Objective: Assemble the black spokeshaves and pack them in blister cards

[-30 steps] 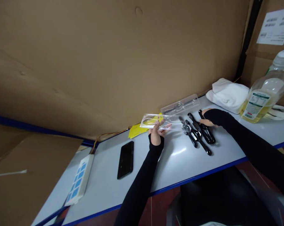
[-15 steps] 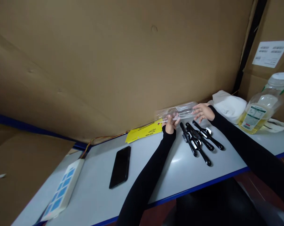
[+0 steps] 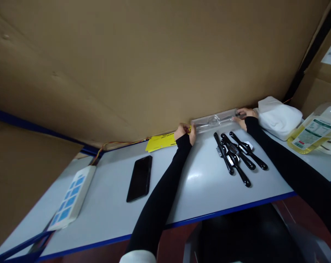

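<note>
From my end, the cardboard wall backs the grey tabletop. At the right, a clear bottle holds yellow liquid; its label's print is too small to read. The clear plastic tray lies at the wall's foot, contents unclear. My left hand pinches its left end and my right hand grips its right end. The yellow card beside the left hand bears unreadable black print.

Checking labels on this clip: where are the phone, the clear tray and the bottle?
phone (image 3: 139, 178): head view, middle of its screen.
tray (image 3: 213, 120): head view, clear middle section.
bottle (image 3: 314, 131): head view, on its label.
</note>
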Tool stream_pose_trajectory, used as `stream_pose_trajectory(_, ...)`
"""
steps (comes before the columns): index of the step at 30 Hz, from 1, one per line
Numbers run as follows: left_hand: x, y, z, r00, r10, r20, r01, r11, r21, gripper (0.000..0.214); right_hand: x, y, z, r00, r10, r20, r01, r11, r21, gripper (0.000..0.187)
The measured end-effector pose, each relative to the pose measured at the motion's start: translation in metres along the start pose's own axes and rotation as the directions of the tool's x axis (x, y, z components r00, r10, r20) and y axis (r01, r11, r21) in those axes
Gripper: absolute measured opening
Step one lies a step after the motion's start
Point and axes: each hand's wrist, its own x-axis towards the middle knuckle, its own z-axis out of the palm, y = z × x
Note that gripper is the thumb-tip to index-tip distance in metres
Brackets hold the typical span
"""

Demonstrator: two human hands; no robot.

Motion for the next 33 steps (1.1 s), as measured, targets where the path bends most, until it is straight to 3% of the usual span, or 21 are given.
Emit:
stream_pose_trajectory(3, -0.002, -0.005, 0.002, 0.992, 0.124, 0.001, -0.123, 0.983, 0.139, 0.029, 0.004, -0.002, 0.007, 0.984, 0.040, -0.176, -0.041, 0.999, -0.002, 0.059)
stream_pose_trajectory(5, -0.002, -0.007, 0.006, 0.990, 0.144, 0.014, -0.144, 0.978, 0.152, 0.023, 0.007, -0.002, 0.012, 0.978, 0.052, -0.203, -0.050, 0.999, 0.015, 0.059)
stream_pose_trajectory(11, -0.001, -0.012, 0.008, 0.981, 0.189, 0.036, -0.192, 0.961, 0.199, 0.022, 0.018, 0.004, 0.019, 0.992, 0.076, -0.105, -0.069, 0.996, 0.063, 0.052)
stream_pose_trajectory(17, -0.004, -0.013, 0.010, 0.984, 0.176, 0.039, -0.180, 0.960, 0.216, 0.023, 0.012, 0.003, 0.019, 0.992, 0.060, -0.109, -0.058, 0.998, 0.018, 0.051)
stream_pose_trajectory(26, -0.003, -0.011, 0.011, 0.989, 0.149, 0.021, -0.150, 0.963, 0.225, 0.028, -0.028, -0.021, -0.016, 0.985, 0.100, -0.140, -0.120, 0.983, -0.140, 0.073)
stream_pose_trajectory(28, -0.004, -0.010, 0.011, 0.988, 0.152, 0.005, -0.150, 0.963, 0.224, 0.029, -0.043, -0.024, -0.027, 0.989, 0.121, -0.083, -0.135, 0.974, -0.182, 0.063)
stream_pose_trajectory(30, -0.007, -0.008, 0.010, 0.990, 0.140, -0.013, -0.133, 0.966, 0.220, 0.030, -0.061, -0.024, -0.038, 0.986, 0.150, 0.067, -0.133, 0.969, -0.210, 0.054)
stream_pose_trajectory(33, -0.008, -0.005, 0.008, 0.993, 0.118, -0.006, -0.114, 0.973, 0.200, 0.029, -0.083, -0.019, -0.053, 0.926, 0.178, 0.332, -0.113, 0.972, -0.205, 0.045)
